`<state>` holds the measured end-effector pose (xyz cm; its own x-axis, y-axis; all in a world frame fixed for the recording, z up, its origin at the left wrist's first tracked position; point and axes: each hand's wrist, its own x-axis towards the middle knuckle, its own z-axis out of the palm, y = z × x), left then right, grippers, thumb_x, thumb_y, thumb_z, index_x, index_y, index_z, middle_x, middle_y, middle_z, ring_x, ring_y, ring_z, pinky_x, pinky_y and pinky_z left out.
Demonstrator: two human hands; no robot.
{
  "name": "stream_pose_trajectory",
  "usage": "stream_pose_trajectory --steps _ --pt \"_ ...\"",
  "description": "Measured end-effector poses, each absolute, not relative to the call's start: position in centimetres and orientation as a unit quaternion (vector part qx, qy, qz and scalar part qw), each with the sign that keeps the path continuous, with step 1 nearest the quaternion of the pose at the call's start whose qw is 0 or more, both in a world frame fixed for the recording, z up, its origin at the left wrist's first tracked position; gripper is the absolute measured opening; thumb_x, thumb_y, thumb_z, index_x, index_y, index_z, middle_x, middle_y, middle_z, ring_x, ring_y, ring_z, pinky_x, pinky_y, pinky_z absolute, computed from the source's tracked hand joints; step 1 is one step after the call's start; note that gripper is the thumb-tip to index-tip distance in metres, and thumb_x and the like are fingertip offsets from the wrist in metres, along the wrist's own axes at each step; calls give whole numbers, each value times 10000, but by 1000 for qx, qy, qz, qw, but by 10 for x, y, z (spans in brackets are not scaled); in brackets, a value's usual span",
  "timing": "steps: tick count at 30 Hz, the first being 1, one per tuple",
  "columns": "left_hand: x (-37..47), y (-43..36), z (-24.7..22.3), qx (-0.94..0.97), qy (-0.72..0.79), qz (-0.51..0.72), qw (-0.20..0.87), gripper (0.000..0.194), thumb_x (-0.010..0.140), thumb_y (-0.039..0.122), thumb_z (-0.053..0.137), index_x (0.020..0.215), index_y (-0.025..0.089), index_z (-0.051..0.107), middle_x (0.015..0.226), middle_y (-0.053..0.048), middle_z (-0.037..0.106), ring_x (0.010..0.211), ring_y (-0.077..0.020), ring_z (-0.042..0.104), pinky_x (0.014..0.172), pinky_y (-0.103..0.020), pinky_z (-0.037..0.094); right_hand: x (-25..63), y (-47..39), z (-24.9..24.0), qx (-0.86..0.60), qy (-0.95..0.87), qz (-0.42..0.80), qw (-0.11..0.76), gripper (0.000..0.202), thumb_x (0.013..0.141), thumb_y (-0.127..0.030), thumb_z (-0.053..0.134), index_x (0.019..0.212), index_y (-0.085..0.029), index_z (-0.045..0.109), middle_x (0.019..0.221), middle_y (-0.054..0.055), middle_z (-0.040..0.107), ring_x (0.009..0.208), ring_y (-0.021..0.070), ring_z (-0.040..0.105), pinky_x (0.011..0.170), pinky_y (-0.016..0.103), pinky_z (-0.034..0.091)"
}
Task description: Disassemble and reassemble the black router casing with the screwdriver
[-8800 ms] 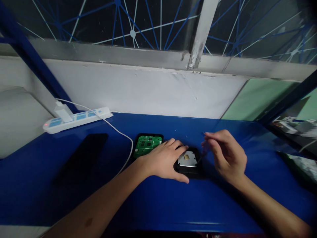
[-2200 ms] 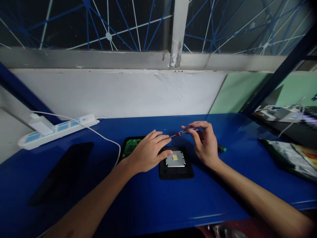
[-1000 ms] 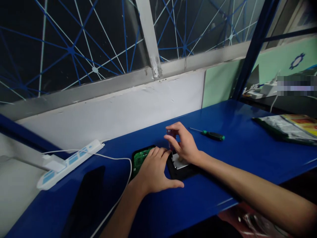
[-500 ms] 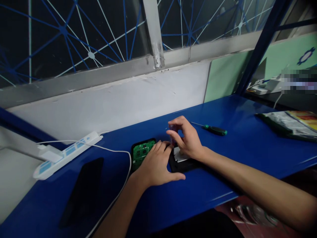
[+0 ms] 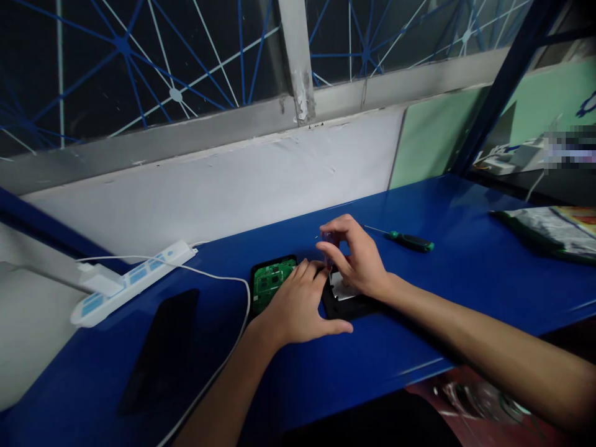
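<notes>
My right hand [image 5: 356,257] pinches a small screwdriver [image 5: 328,241] with a see-through purple handle, held upright over a black housing [image 5: 344,308] with a silvery metal plate [image 5: 342,287]. Its tip is hidden behind the fingers. My left hand [image 5: 300,304] lies palm down with the thumb stretched out, the fingertips reaching the housing's left edge beside the screwdriver. Partly under that hand is a green circuit board [image 5: 267,282] in a black case. Behind my right hand lies a second screwdriver [image 5: 412,241] with a black and green handle.
On the left stands a white power strip [image 5: 139,279] with a plugged-in charger [image 5: 100,279]. A white cable [image 5: 237,279] runs toward the front edge. A dark flat object [image 5: 161,347] lies beside it. A silvery bag [image 5: 549,233] rests on the blue table [image 5: 475,273] at right.
The view has shifted slightly, so everything sits a little farther right. Both hands keep nearly the same pose, and the purple-handled screwdriver stays in my right hand.
</notes>
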<state>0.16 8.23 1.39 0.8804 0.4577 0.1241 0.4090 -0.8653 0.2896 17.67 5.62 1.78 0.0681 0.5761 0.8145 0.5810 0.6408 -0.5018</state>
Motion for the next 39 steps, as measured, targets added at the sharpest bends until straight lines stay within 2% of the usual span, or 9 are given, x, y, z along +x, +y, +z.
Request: stream_pose_trajectory --steps 5,10,26,39 --pt "1 82 14 963 227 85 119 979 707 747 729 1432 151 449 1413 -191 515 1340 -425 443 1136 -587 371 179 57 17 -428 -674 9 603 202 975 -306 599 1154 -262 518 978 22 578 729 130 596 710 325 545" --pt "1 83 13 962 230 88 117 994 718 757 715 1454 160 417 1433 -190 499 1341 -423 440 1133 -583 372 180 58 15 -431 -683 1 590 188 972 -309 604 1136 -254 529 953 20 596 752 139 615 709 319 543" --pt "0 82 13 965 224 89 107 946 729 746 714 1408 131 477 1375 -183 532 1281 -398 473 1114 -559 404 179 56 18 -427 -678 1 598 185 971 -295 607 1134 -255 529 957 17 583 739 131 602 694 307 537" --pt "1 81 18 957 228 98 149 901 705 681 783 1402 208 462 1360 -153 542 1279 -403 485 1095 -579 408 177 50 19 -430 -678 99 588 182 1020 -263 472 1179 -220 549 1056 45 707 752 117 680 681 284 570"
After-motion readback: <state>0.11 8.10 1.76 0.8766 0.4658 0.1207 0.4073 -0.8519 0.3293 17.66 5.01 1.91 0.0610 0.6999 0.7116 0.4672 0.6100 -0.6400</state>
